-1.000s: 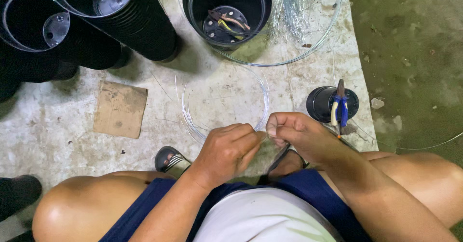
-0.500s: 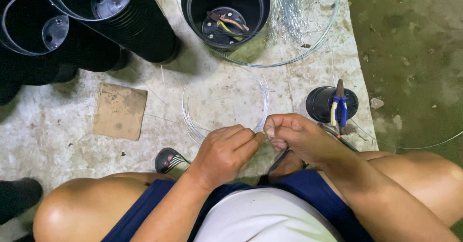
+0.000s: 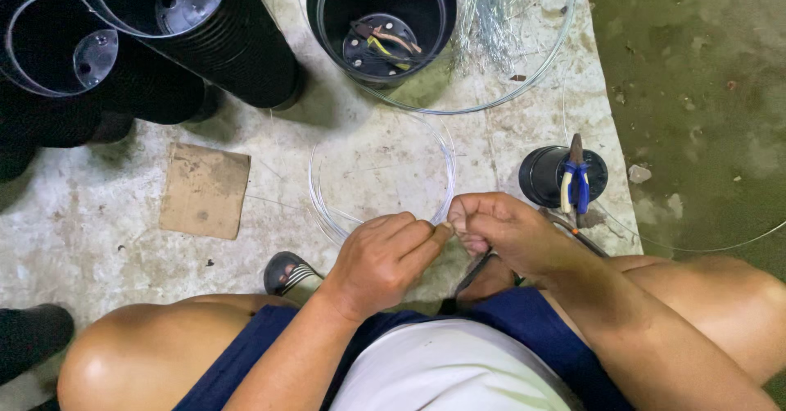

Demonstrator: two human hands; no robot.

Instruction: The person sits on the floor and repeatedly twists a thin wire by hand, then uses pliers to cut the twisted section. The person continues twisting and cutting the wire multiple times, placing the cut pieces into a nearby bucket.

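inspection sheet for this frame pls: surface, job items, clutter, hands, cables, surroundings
Surface: worn, stained concrete slab, bare patches showing.
Job's things: thin wire coil lying on the slab, its near edge pinched between both hands.
Clutter: cardboard scrap; blue-handled pliers resting on a small black pot; loose wire bundle.
Grippers: left hand and right hand meet fingertip to fingertip on the wire.
Cables: larger wire hoop around an open black pot; a stray strand runs off to the right.
Surroundings: stacked black pots at top left; dark mossy ground on the right.
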